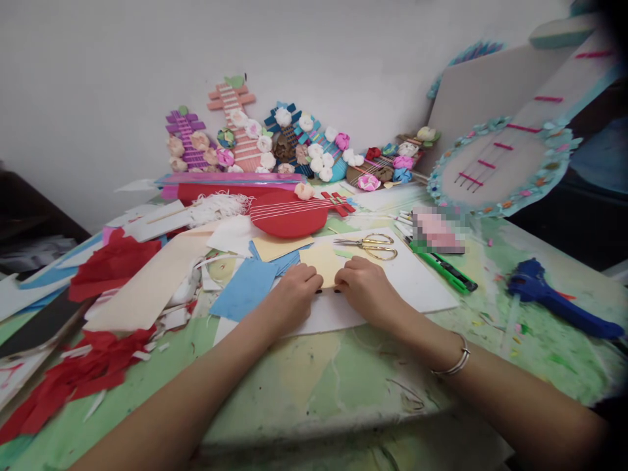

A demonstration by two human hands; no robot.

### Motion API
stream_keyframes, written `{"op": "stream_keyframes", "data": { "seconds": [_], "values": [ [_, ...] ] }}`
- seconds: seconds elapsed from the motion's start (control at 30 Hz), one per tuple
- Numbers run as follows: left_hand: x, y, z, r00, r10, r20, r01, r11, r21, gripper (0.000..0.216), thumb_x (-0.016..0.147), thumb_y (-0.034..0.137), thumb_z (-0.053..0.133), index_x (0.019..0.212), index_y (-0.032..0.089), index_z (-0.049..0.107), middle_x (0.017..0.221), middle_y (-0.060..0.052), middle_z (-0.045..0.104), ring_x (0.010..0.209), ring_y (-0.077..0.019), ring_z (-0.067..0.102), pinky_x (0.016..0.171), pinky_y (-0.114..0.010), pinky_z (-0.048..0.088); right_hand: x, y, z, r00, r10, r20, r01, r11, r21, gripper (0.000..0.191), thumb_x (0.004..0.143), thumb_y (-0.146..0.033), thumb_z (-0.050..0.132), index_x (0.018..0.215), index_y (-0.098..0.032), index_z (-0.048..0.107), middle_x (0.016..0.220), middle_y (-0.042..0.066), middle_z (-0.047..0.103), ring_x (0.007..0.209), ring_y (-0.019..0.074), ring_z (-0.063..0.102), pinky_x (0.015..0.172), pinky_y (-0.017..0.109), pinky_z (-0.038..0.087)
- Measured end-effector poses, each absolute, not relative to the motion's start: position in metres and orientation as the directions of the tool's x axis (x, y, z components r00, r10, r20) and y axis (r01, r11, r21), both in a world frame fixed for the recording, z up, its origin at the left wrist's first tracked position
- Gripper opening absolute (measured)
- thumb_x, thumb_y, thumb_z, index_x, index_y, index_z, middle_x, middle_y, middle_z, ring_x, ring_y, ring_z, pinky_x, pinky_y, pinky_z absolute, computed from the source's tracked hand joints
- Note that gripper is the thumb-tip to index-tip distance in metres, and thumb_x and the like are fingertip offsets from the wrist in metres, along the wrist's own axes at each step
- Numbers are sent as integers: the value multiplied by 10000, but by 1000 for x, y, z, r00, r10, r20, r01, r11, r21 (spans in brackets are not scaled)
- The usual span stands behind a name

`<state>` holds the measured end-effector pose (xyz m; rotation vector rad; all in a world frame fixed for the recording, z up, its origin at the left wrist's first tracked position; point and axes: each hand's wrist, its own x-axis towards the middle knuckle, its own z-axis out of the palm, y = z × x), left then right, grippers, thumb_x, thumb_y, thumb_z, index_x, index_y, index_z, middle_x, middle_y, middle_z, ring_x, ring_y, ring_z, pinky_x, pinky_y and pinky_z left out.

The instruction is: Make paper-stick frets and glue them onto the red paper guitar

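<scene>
Both hands are together, mid-table, over the white board (417, 288), working a small yellow paper (321, 263). L hand (299, 288) has fingers curled in, pinching the paper's near edge at its L end; R hand (366, 286) pinches same edge at the R end, w/ a small gap btwn the two. Fingertips partly hidden, so can't tell if the edge is folded or rolled.

Progress, as judged: early w/ this piece, since most of it looks flat & no finished shape shows yet. What's left on it can't be told from this view. Scissors (367, 243) lie untouched on the board, just beyond R hand, w/ a green scrap (346, 253) near the blades. More stock waits on the L: blue paper (245, 289) & a second yellow sheet (277, 247).

Farther back, the red lute (289, 219) looks part done: strings & pegs on, but only one pale flower (304, 190) at its edge, vs. several on the lutes (245, 147) by the wall. Glue gun (559, 297) is off R, unheld.
</scene>
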<state>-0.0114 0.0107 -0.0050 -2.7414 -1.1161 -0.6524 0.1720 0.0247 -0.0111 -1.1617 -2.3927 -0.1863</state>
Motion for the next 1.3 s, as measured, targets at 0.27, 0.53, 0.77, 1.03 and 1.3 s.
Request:
{"op": "stream_keyframes", "data": {
  "seconds": [0.27,0.53,0.77,1.03,1.3],
  "values": [
    [-11,12,-10,612,638,467,700,-712,55,214,784,27,392,683,154,530,701,-61,521,699,-186,449,647,-304,392,171,27,-8,-545,697,466,696,686,-212,153,760,-91,574,642,-144,655,658,49,604,699,155,515,621,250,349],
    [-7,10,-10,640,603,476,680,-733,15,196,778,39,408,673,158,523,681,-61,514,675,-186,445,614,-303,386,169,27,-13,-513,732,449,713,654,-252,168,721,-58,576,613,-152,664,650,39,617,656,138,513,607,243,346],
    [-6,9,-10,625,613,483,686,-727,34,214,734,7,406,651,166,522,667,-55,518,669,-181,459,604,-299,388,167,26,-15,-537,719,442,726,660,-192,211,769,-123,571,578,-157,653,601,35,594,659,148,491,601,252,333],
    [-9,10,-12,604,618,503,702,-712,32,201,749,17,422,654,157,530,667,-60,536,677,-185,471,618,-298,404,162,24,-17,-577,651,493,655,730,-198,215,794,-93,512,662,-146,673,664,56,610,702,158,502,647,258,370],
    [-7,9,-9,589,664,462,677,-717,168,199,800,58,422,683,138,561,687,-60,556,677,-166,493,616,-283,406,160,21,-18,-503,714,486,654,683,-326,220,665,4,529,633,-155,678,634,36,626,690,155,515,650,256,381]
  ]
}}
